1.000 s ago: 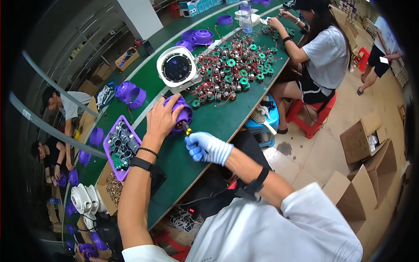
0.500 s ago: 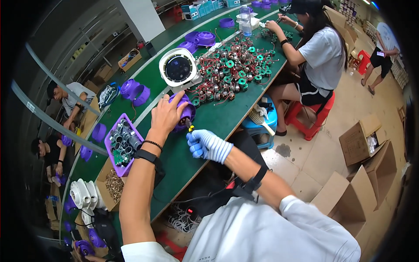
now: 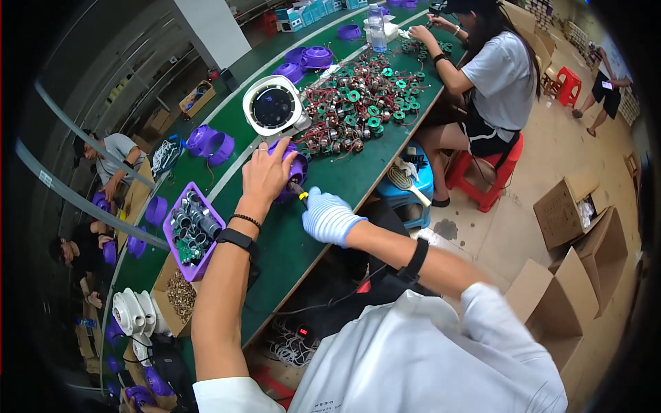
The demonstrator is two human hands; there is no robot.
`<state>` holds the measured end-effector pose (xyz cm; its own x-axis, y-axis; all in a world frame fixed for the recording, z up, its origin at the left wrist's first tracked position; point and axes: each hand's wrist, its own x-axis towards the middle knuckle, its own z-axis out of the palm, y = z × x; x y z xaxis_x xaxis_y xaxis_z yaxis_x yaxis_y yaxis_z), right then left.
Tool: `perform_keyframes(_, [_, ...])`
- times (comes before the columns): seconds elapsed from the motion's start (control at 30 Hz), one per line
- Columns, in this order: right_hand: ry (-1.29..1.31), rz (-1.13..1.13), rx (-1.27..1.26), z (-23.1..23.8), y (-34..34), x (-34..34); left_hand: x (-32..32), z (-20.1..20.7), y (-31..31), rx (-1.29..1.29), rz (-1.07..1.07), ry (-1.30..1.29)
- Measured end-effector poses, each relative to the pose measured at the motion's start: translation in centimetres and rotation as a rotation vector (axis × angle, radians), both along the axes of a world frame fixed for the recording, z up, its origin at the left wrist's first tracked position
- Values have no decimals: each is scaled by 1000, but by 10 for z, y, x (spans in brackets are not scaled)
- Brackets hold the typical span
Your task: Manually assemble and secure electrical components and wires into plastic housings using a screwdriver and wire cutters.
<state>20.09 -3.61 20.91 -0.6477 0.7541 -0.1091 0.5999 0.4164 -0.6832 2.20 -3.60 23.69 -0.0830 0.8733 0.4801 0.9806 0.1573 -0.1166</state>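
My bare left hand (image 3: 266, 175) grips a round purple plastic housing (image 3: 297, 167) at the table's near edge, fingers spread over its rim. In my right hand (image 3: 329, 216), which wears a blue-and-white striped glove, is a tool (image 3: 303, 196) with a dark shaft and a yellow collar. Its tip points into the housing's open side; the handle is hidden in my fist, so its exact kind is unclear. Just beyond my left hand stands a white device (image 3: 275, 107) with a round black face. A heap of small motors (image 3: 365, 103) with red wires and green discs lies to the right.
Left of my arm sit a purple basket (image 3: 170, 237) of grey cylindrical parts and a cardboard box (image 3: 162, 292) of small brass-coloured pieces. More purple housings (image 3: 219, 149) stand along the green table (image 3: 289, 265). A co-worker (image 3: 506, 76) sits at right on a red stool (image 3: 485, 179).
My right hand has shifted slightly right and turned, with the tool still at the housing. The whole view has moved a little. My left hand keeps its hold.
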Motion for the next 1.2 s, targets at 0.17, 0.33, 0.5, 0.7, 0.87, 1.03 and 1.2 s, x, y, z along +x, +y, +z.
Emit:
perform_keyframes(0.17, [133, 36, -262, -1, 8, -9, -6, 10, -1, -26, 50, -7])
perform_keyframes(0.33, [857, -109, -1506, -28, 6, 0, 9, 9, 2, -37, -93, 4])
perform_keyframes(0.5, [54, 269, -57, 9, -69, 51, -80, 3, -16, -147, 269, 216])
perform_keyframes(0.7, [366, -159, -160, -64, 36, 117, -72, 12, -69, -151, 222, -100])
perform_keyframes(0.87, [507, -26, -292, -79, 63, 144, -66, 10, -64, -118, 306, -118])
perform_keyframes(1.03, [614, 37, -351, -76, 53, 134, -69, 17, -66, -137, 335, -141])
perform_keyframes(1.2, [566, 67, -203, -62, 45, 127, -83, 3, -66, -79, 310, -61])
